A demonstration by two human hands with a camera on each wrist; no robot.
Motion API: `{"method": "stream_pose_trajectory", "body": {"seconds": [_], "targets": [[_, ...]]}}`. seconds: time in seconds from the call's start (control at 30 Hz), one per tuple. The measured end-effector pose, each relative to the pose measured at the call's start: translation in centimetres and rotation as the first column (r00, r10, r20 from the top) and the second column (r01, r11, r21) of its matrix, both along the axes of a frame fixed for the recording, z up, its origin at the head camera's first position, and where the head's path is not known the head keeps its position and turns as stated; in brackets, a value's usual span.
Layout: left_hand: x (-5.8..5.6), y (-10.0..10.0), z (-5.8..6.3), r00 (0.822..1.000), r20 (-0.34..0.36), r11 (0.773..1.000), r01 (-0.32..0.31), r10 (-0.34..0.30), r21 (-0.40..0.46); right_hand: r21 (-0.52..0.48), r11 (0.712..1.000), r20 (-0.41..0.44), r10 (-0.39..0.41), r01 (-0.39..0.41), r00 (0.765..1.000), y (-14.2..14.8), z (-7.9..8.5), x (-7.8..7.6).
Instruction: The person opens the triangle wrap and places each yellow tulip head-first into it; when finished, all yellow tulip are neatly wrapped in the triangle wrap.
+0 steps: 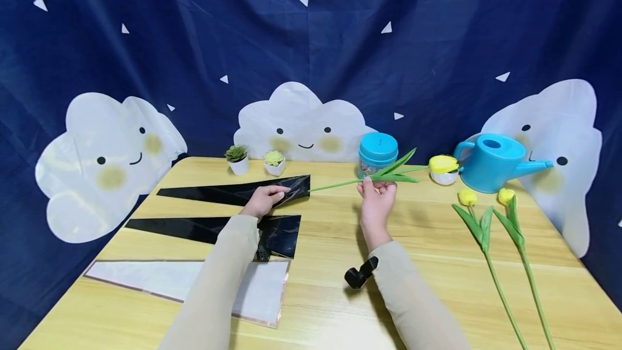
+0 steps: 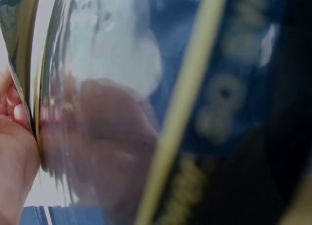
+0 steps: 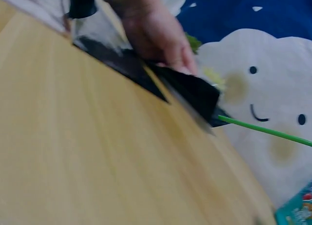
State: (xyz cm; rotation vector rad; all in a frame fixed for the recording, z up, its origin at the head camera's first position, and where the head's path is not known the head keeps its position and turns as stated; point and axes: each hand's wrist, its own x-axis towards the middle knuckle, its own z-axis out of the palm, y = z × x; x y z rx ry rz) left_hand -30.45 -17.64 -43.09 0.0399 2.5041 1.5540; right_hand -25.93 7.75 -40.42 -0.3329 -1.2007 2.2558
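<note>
Tulip (image 1: pixel 396 177) stays level above the far side of the table (image 1: pixel 330 242), pinched near its leaves by my right hand (image 1: pixel 376 204). Its stem meets the right-hand mouth of the far black wrap (image 1: pixel 233 190), which my left hand (image 1: pixel 262 200) grips; how deep it goes I cannot tell. Behind the leaves stands a blue jar (image 1: pixel 378 147), and the bloom partly hides a white pot (image 1: pixel 444 178) beside the watering can (image 1: pixel 493 163). My left arm crosses over a second black wrap (image 1: pixel 284 231) and a white wrap (image 1: pixel 146 277), nearer me. Two spare tulips (image 1: pixel 486 226) lie right; two plants (image 1: pixel 238 162) stand far left.
</note>
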Motion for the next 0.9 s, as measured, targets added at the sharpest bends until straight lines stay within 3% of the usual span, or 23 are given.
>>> {"method": "stream_pose_trajectory", "body": {"seconds": [0.4,0.7,0.9], "targets": [[-0.1,-0.2,-0.3,1.000,-0.029,1.000,0.004,-0.004,0.021,-0.073,0.988,0.114,0.141,-0.133,0.983,-3.2,-2.2,-0.3],[-0.2,0.1,-0.3,1.000,-0.031,1.000,-0.005,0.005,0.009,-0.156,0.968,0.266,0.235,-0.198,0.935,-4.3,-3.3,-0.5],[-0.3,0.0,-0.4,0.999,-0.035,1.000,-0.001,0.000,-0.013,-0.107,0.962,0.312,0.273,-0.252,0.910,-5.6,-3.1,-0.2]]}}
